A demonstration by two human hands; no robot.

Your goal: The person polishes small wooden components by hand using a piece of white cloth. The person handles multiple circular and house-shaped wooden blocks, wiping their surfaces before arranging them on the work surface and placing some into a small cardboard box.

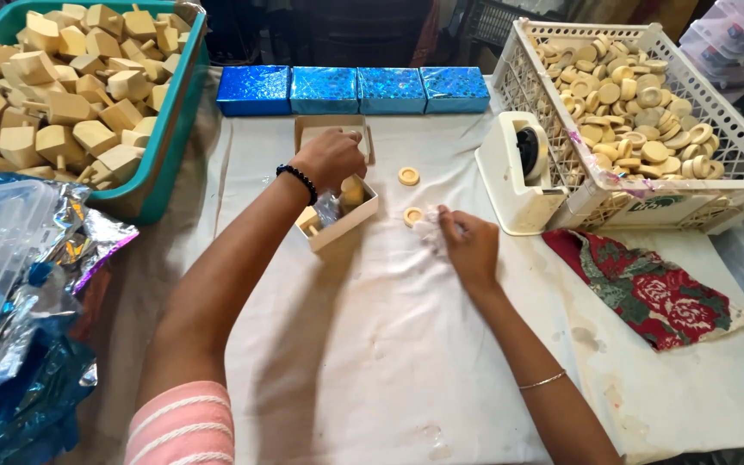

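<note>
Right hand (468,245) sits on the cloth-covered tabletop (372,344), fingers pinched narrow on a crumpled bit of clear wrap (428,226). Small round wooden ring (412,215) lies just left of those fingers, near touching. Farther off, left hand (331,159) reaches into the open cream cardboard box (337,215), fingers hidden, grip unclear.

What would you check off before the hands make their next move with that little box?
1. Left hand on the small box: ok, reaching in.
2. Box open: ok, its lid lies behind it.
3. Right hand grip: ok, pinching a crumpled clear wrap.
4. Ring within reach: ok, by the right fingers; a second ring lies farther back.
5. Box fully filled: cannot tell, the hand hides it.
6. Tape dispenser close: ok.
</note>
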